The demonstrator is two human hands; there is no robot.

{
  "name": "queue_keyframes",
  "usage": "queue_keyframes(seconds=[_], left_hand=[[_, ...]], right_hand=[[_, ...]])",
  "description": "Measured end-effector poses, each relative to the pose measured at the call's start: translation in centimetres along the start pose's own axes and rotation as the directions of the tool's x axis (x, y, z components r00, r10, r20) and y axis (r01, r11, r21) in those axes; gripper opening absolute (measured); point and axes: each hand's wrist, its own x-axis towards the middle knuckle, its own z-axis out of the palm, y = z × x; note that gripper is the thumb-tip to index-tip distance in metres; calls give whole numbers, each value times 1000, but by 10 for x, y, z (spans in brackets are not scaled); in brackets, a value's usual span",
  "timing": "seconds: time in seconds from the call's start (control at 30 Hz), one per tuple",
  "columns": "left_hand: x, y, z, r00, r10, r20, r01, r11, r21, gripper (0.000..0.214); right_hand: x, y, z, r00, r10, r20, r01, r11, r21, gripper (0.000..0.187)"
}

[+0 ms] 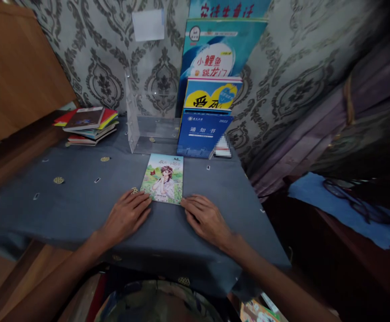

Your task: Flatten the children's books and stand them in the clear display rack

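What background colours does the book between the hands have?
The book is pale blue above and mostly green below; head view.

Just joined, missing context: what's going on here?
A person's left hand and right hand rest at the lower corners of a thin, green-covered paper book lying flat on a grey-blue cloth-covered table. Behind it, a clear plastic rack has upright, mostly blue books at its right end. A multicoloured stack of books lies at the back left.
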Motion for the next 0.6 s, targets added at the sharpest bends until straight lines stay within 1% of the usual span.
queue_keyframes(seconds=[0.1, 0.2, 0.3, 0.4, 0.47, 0.6], left_hand=[[10, 4, 1, 995, 55, 85, -55, 998, -9, 33], [30, 7, 7, 980, 91, 178, -84, 995, -45, 35], [59, 6, 17, 965, 118, 234, -95, 990, -106, 34], [94, -1, 30, 952, 130, 277, -94, 986, -138, 33], [117, -7, 39, 941, 114, 320, -78, 989, -126, 32], [156, -17, 54, 926, 21, 378, 5, 998, -69, 34]], right_hand=[[2, -1, 0, 1000, 16, 7, -16, 1000, -5, 28], [2, -3, 0, 1000, 15, 12, -15, 1000, 2, 27], [1, -4, 0, 1000, 18, 21, -18, 1000, 3, 27], [0, -3, 0, 999, 16, 31, -16, 1000, -15, 27], [0, -2, 0, 999, 6, 36, -5, 1000, -20, 28], [-1, -2, 0, 999, 15, 30, -15, 1000, -1, 28]])
